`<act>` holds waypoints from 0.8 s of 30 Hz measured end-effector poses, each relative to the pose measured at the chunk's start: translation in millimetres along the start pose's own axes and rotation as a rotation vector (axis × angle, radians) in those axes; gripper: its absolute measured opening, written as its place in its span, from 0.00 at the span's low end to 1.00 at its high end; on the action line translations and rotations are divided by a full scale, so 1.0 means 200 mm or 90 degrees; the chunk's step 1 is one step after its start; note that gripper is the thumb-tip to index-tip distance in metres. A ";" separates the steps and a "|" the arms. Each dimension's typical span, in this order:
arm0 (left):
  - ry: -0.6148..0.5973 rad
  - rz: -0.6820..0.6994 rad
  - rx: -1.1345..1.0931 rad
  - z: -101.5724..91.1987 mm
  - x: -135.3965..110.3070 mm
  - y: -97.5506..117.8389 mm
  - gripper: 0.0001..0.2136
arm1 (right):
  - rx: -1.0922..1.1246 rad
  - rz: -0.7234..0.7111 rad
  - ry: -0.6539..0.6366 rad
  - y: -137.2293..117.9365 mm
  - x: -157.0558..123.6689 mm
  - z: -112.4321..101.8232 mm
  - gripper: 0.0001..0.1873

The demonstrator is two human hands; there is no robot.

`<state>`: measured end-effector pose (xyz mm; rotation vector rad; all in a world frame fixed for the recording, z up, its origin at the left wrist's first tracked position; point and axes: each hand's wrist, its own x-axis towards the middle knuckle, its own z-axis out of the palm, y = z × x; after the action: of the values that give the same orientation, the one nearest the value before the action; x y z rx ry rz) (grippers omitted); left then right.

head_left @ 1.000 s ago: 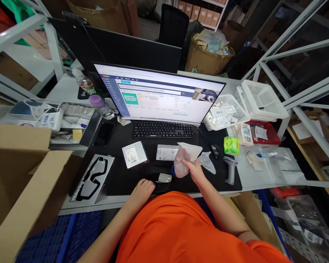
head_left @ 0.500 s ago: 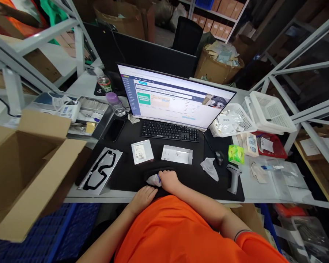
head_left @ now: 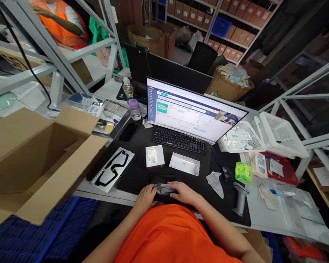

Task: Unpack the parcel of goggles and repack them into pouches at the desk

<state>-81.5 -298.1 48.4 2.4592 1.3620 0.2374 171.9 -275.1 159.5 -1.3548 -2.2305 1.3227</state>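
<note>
Close to my body at the desk's front edge, a shiny grey item with a blue line lies between my hands over something black; its exact kind cannot be made out. My left hand grips its left end, fingers curled. On its right end, my right hand has its fingers closed over the edge. Just beyond are a small white box with a printed label and an open shallow white box. A flat box with a black goggle outline lies to the left.
An open cardboard carton stands at the left. Behind the keyboard rises a monitor. At right are a grey cloth, a mouse, a scanner and white baskets. Another person in an orange vest is at upper left.
My left hand has come up onto the grey item, and my right hand has shifted to its right end. The item now lies spread between both hands. The whole view has shifted.
</note>
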 end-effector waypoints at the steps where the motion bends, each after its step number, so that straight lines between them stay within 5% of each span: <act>1: -0.005 -0.008 0.000 0.00 -0.01 0.00 0.25 | 0.021 0.008 0.040 -0.01 -0.06 0.01 0.26; 5: -0.026 -0.027 0.005 -0.02 -0.03 0.01 0.28 | 0.054 0.078 0.151 0.02 -0.25 0.06 0.16; 8: -0.043 -0.037 0.015 -0.05 -0.02 0.02 0.27 | 0.032 0.093 0.103 0.08 -0.30 0.10 0.18; 13: -0.051 -0.060 0.039 -0.11 0.05 0.04 0.33 | -0.094 0.048 0.037 0.11 -0.23 0.12 0.39; 19: -0.056 0.021 0.064 -0.22 0.07 0.08 0.34 | -0.273 0.036 -0.055 0.08 -0.09 0.10 0.37; 24: 0.011 0.080 0.046 -0.22 0.08 0.08 0.35 | -0.203 0.067 -0.033 0.10 -0.09 0.15 0.34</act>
<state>-73.0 -285.0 94.5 2.6122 1.2459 0.2428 177.0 -302.1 130.8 -1.5778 -2.5187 1.0758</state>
